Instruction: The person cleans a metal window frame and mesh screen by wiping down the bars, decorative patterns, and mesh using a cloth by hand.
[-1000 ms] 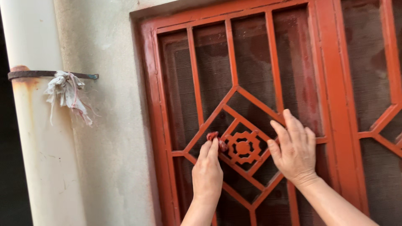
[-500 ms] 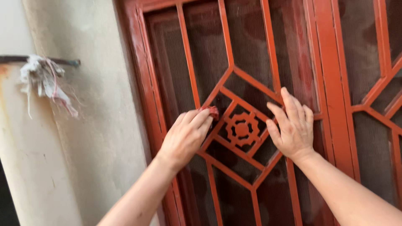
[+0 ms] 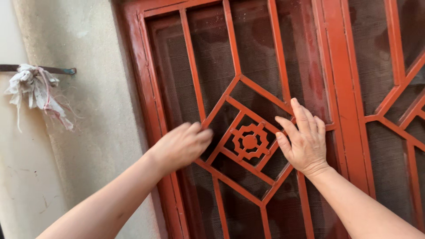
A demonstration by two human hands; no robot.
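A red-orange window grille (image 3: pixel 234 66) has a diamond pattern with a gear-shaped centre (image 3: pixel 249 141) and dark mesh behind it. My left hand (image 3: pixel 181 144) is pressed against the diamond's left bar with its fingers curled. The small red rag it held in the earlier frames is hidden behind those fingers. My right hand (image 3: pixel 303 141) lies flat with fingers spread on the diamond's right bars, holding nothing.
A rough plaster wall (image 3: pixel 97 88) borders the grille on the left. Further left stands a pale pipe (image 3: pixel 17 177) with a dark metal clamp and a frayed white cloth strip (image 3: pixel 33 88) tied to it. A second grille panel (image 3: pixel 398 110) continues on the right.
My left hand has slid from beside the gear centre up and left along the diamond's bar, and the red rag is no longer visible. The right hand stays flat on the grille.
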